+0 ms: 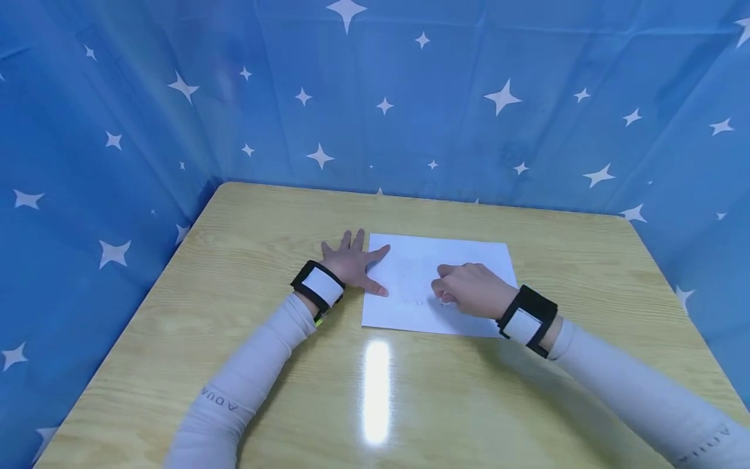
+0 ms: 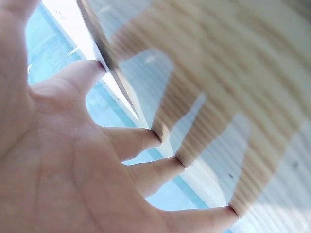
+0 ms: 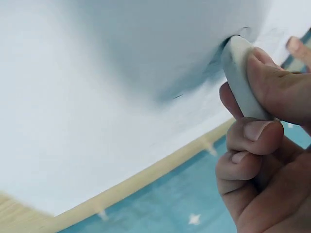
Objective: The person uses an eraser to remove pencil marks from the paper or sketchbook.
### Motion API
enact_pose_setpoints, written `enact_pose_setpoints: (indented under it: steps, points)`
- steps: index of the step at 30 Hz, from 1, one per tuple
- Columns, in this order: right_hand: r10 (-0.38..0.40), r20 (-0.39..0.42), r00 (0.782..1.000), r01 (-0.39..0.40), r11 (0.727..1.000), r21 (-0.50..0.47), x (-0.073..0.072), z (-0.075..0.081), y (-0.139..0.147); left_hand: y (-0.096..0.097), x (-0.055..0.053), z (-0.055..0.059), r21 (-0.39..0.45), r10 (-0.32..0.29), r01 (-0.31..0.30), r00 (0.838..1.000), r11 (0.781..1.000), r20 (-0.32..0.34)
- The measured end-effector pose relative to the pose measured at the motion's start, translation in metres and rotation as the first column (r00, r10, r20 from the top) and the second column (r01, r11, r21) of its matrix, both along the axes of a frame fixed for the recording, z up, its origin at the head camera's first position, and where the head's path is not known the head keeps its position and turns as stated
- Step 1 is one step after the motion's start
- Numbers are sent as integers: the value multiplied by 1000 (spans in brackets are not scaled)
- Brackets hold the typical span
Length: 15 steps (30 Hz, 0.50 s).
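Observation:
A white sheet of paper (image 1: 398, 312) lies on the table, with faint marks on it. My right hand (image 1: 471, 286) is over the right part of the sheet. In the right wrist view, its thumb and fingers pinch a white eraser (image 3: 240, 77), whose tip touches the paper beside a small dark curved mark. Spread over the sheet's left edge, my left hand (image 1: 354, 262) has straight fingers; the thumb and index finger reach onto the paper, and the other fingertips rest on the wood. In the left wrist view its fingertips (image 2: 175, 162) touch the glossy tabletop.
The wooden table (image 1: 269, 234) has a shiny surface with a bright light reflection (image 1: 376, 391) in front of the paper. A blue curtain with white stars (image 1: 410, 130) hangs behind the table and at both sides.

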State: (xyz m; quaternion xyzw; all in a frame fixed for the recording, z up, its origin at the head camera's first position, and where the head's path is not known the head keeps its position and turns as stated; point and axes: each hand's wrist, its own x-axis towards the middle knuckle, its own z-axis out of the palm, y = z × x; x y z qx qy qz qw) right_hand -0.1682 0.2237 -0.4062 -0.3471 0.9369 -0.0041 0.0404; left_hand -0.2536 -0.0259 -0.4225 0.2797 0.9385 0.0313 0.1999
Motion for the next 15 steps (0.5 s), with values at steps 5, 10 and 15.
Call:
enact_pose_setpoints:
  steps: [5,10,15]
  points:
    - [-15,32,999,16,999,-29,-2,9,5,-4,-3,7,-12,-2,2,1000,1000,0]
    - [110,46,993,-108,993,-40,-10,1,-40,-3,3,-2,-15,2,-2,999,1000,36]
    - [106,-3,994,-106,993,47,-7,3,-41,-2,2,5,4,0,0,1000,1000,7]
